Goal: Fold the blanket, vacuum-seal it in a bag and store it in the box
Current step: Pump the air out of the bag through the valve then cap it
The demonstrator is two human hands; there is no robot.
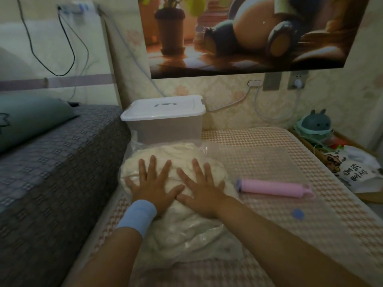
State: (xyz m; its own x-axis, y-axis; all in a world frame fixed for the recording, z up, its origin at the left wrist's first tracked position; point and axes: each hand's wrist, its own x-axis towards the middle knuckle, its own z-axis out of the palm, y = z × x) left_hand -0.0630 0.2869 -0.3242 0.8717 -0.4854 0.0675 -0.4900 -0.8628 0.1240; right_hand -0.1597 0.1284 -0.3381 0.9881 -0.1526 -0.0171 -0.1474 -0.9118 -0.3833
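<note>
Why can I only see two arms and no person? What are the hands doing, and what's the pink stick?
The camera sits on the person's head, looking down, so only their arms show. The left hand, with a blue wristband, and the right hand press flat, fingers spread, on a clear bag holding a white blanket. Neither grips anything. Right of the bag, on the checked mat, lies the pink stick, probably a pump for sucking air out. Behind stands a plastic box, lid on.
</note>
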